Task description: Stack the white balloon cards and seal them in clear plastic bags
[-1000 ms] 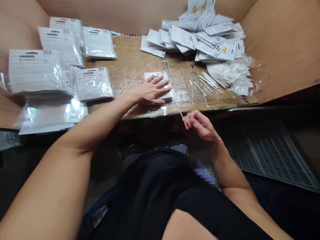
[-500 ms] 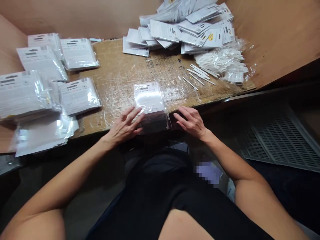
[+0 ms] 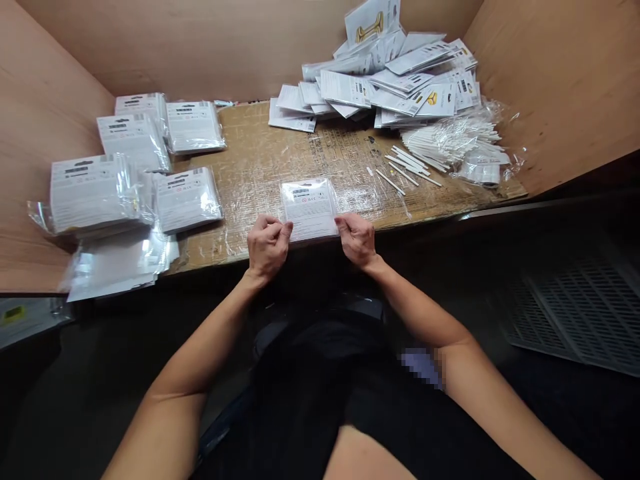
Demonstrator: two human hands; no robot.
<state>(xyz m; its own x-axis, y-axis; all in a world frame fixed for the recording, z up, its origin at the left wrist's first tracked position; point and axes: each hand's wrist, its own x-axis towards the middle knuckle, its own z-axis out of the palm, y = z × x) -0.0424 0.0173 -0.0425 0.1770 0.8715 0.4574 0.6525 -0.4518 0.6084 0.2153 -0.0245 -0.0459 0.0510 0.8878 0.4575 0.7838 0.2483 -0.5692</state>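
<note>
A flat white printed card in a clear plastic bag (image 3: 311,208) lies at the front edge of the cardboard-topped table (image 3: 245,167). My left hand (image 3: 269,245) is closed at the bag's lower left corner, the thumb up along its side. At the lower right corner my right hand (image 3: 357,237) is closed too, its thumb and fingers pinching the bag's edge. The bag's loose lower end seems folded under or hidden below the card.
Stacks of bagged cards (image 3: 187,200) stand on the left, beside loose clear bags (image 3: 120,263) at the front corner. At the back right lies a heap of bagged cards (image 3: 345,90). Several white sticks (image 3: 407,163) and a bundle of them (image 3: 445,143) lie near a tape roll (image 3: 483,170).
Both hands have gone from spread fingers beside the bag to closed grips on its lower corners. The bag's clear lower end, earlier hanging over the table edge, no longer shows. The view has shifted.
</note>
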